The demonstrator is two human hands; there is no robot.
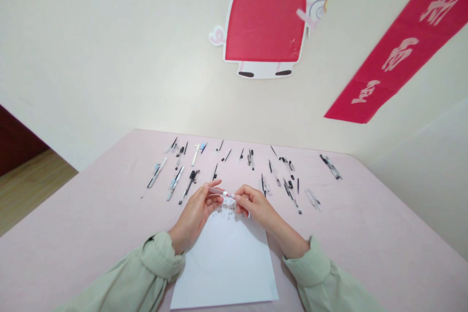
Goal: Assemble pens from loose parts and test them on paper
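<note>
My left hand (195, 214) and my right hand (254, 204) meet above the far end of a white sheet of paper (224, 263). Between them they hold one pen (221, 192) level: the left fingers pinch its clear pinkish barrel, the right fingers close on its red-and-white end. Small dark scribbles (227, 213) mark the paper just under the pen. Both sleeves are pale green.
Several pens and pen parts lie scattered across the pink table (73, 234) beyond my hands, from a pen at the left (157, 172) to a pair at the far right (331, 166). A cartoon cut-out (266, 19) and a red banner (402, 44) hang on the wall.
</note>
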